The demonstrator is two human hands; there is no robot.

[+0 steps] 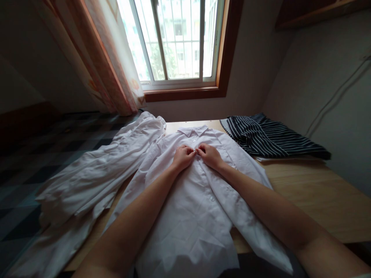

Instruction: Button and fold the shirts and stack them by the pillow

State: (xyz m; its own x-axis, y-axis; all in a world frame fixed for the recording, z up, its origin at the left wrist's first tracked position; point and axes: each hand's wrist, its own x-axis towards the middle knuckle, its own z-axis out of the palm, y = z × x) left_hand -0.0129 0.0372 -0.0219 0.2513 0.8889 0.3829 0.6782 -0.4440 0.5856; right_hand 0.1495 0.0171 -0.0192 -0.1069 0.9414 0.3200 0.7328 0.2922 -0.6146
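Observation:
A white button-up shirt (pixel 188 208) lies flat on the wooden table (pixel 313 193), collar toward the window. My left hand (pixel 182 156) and my right hand (pixel 209 154) meet on the shirt's front placket just below the collar. Both hands have curled fingers pinching the fabric edges near a button. Small white buttons run down the placket toward me.
A second white garment (pixel 98 173) lies crumpled at the left, hanging over the table edge. A dark striped garment (pixel 269 137) sits at the back right of the table. A window (pixel 174 38) with a curtain (pixel 110 61) is straight ahead; a wall stands at the right.

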